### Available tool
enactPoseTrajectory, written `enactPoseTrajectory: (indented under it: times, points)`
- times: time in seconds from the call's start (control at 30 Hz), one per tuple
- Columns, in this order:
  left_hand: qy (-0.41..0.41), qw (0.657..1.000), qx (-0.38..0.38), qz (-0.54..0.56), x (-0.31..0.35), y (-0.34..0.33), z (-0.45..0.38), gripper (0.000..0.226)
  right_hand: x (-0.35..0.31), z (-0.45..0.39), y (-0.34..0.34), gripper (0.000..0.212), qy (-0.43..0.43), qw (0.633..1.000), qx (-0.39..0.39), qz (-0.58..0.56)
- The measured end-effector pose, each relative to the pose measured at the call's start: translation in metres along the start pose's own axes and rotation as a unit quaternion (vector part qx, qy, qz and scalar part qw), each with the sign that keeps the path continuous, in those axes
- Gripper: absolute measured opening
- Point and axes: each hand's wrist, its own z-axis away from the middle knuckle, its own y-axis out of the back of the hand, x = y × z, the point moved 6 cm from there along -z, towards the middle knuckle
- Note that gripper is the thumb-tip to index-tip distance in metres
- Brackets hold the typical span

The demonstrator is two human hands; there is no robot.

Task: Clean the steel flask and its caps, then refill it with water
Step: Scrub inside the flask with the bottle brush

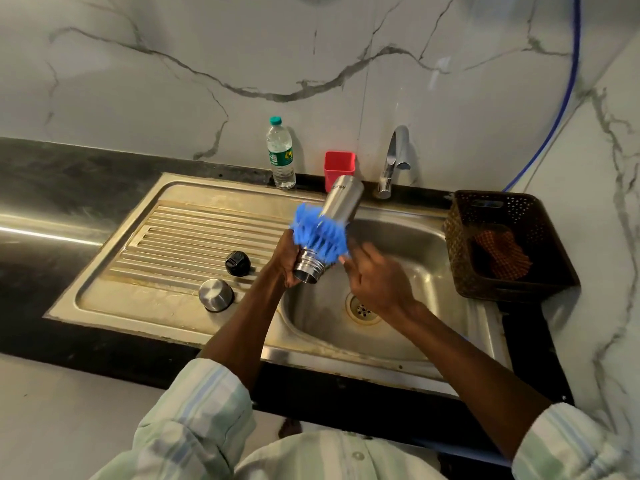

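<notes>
A home kitchen — a steel sink with a ribbed drainboard set in a dark counter, a tap at the far side, marble-look wall tiles behind.

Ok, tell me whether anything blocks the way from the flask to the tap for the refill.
Nothing visible does. The flask is held tilted over the sink basin, with the tap just behind and to its right. The red cup stands behind the flask, left of the tap, off that path.

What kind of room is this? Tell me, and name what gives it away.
Most likely a home kitchen, at the washing-up spot. A steel sink with a ribbed draining board is set into a dark counter, and a tap stands at the marble-patterned wall behind it.
</notes>
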Motion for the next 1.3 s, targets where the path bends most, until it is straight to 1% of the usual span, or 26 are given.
enactPoseTrajectory:
  times: [0.03, 0.07, 0.13, 0.17, 0.2, 0.3, 0.33, 0.37, 0.47, 0.5, 0.53, 0.63, 0.67, 0.7, 0.77, 0.8, 0.83, 0.9, 0.93, 0.97, 1.07, 1.1, 1.13, 1.23, 1.27, 1.3]
  points:
    - [0.0, 1.0, 0.002, 0.004, -0.002, 0.004, -0.001, 0.045, 0.002, 0.003, -0.003, 0.049, 0.012, 1.0, -0.006, 0.014]
    - [0.005, 1.0, 0.013, -0.003, -0.004, 0.007, 0.001, 0.047, 0.013, -0.003, -0.004, 0.048, -0.015, 1.0, -0.011, 0.003]
    - [0.024, 0.999, 0.017, -0.028, -0.011, 0.008, 0.004, 0.053, 0.042, -0.019, 0.003, 0.041, -0.12, 0.992, 0.006, -0.028]
    - [0.032, 0.999, 0.008, -0.036, -0.014, 0.006, 0.006, 0.054, 0.05, -0.022, 0.006, 0.039, -0.148, 0.988, 0.02, -0.037]
    - [0.038, 0.999, 0.006, -0.039, -0.016, 0.006, 0.008, 0.052, 0.047, -0.021, 0.009, 0.038, -0.147, 0.988, 0.033, -0.034]
    - [0.029, 0.999, 0.017, -0.026, -0.014, 0.01, 0.007, 0.046, 0.008, 0.004, 0.001, 0.045, -0.014, 1.0, 0.018, 0.007]
    - [0.03, 0.999, 0.016, -0.022, -0.012, 0.011, 0.007, 0.045, 0.006, 0.01, -0.004, 0.045, 0.014, 1.0, 0.018, 0.014]
    - [0.035, 0.999, 0.013, -0.024, -0.011, 0.011, 0.008, 0.046, 0.01, 0.007, -0.003, 0.045, 0.002, 1.0, 0.014, 0.002]
    - [0.063, 0.997, 0.01, -0.05, -0.012, 0.007, 0.012, 0.049, 0.048, -0.021, 0.013, 0.038, -0.153, 0.987, 0.04, -0.041]
    - [0.066, 0.996, 0.013, -0.057, -0.011, 0.007, 0.012, 0.048, 0.05, -0.022, 0.015, 0.037, -0.162, 0.985, 0.053, -0.039]
    - [0.063, 0.996, 0.016, -0.06, -0.01, 0.007, 0.012, 0.048, 0.04, -0.02, 0.018, 0.038, -0.136, 0.988, 0.061, -0.036]
    - [0.051, 0.997, 0.028, -0.056, -0.007, 0.012, 0.009, 0.046, 0.003, 0.007, -0.002, 0.04, 0.006, 1.0, 0.029, 0.004]
    - [0.053, 0.996, 0.029, -0.06, -0.006, 0.014, 0.008, 0.047, 0.005, 0.006, 0.001, 0.039, 0.009, 1.0, 0.028, 0.006]
    - [0.056, 0.995, 0.026, -0.073, -0.006, 0.016, 0.009, 0.049, 0.018, -0.002, 0.006, 0.038, -0.033, 0.999, 0.028, -0.003]
    - [0.061, 0.992, 0.01, -0.109, -0.005, 0.015, 0.011, 0.048, 0.05, -0.021, 0.02, 0.035, -0.162, 0.985, 0.055, -0.026]
    - [0.064, 0.99, 0.001, -0.124, -0.006, 0.014, 0.012, 0.045, 0.057, -0.022, 0.02, 0.035, -0.179, 0.981, 0.063, -0.03]
    - [0.066, 0.989, -0.002, -0.131, -0.007, 0.015, 0.013, 0.046, 0.051, -0.02, 0.021, 0.036, -0.159, 0.985, 0.065, -0.022]
    - [0.062, 0.989, 0.013, -0.134, -0.007, 0.017, 0.013, 0.055, 0.024, -0.001, 0.006, 0.042, -0.061, 0.997, 0.04, -0.001]
    - [0.055, 0.989, 0.017, -0.138, -0.005, 0.017, 0.013, 0.058, 0.018, 0.007, 0.0, 0.043, -0.03, 0.999, 0.031, -0.002]
    - [0.045, 0.988, 0.006, -0.15, -0.004, 0.016, 0.013, 0.06, 0.022, 0.007, 0.002, 0.042, -0.033, 0.999, 0.023, -0.013]
    - [0.035, 0.976, -0.039, -0.213, -0.004, 0.007, 0.009, 0.067, 0.065, -0.02, 0.018, 0.035, -0.168, 0.984, 0.047, -0.019]
    - [0.04, 0.972, -0.035, -0.227, -0.005, 0.005, 0.009, 0.067, 0.068, -0.022, 0.021, 0.034, -0.178, 0.982, 0.056, -0.011]
    - [0.043, 0.97, -0.024, -0.237, -0.006, 0.004, 0.009, 0.064, 0.062, -0.021, 0.023, 0.034, -0.161, 0.985, 0.059, -0.006]
    - [0.05, 0.968, -0.003, -0.247, -0.006, 0.002, 0.008, 0.065, 0.025, 0.001, 0.008, 0.038, -0.032, 0.999, 0.025, 0.008]
    - [0.053, 0.966, -0.001, -0.251, -0.006, 0.002, 0.008, 0.066, 0.027, 0.001, 0.008, 0.037, -0.031, 0.999, 0.02, -0.001]
    - [0.058, 0.965, 0.0, -0.254, -0.007, 0.001, 0.008, 0.065, 0.038, -0.007, 0.012, 0.036, -0.062, 0.998, 0.026, -0.007]
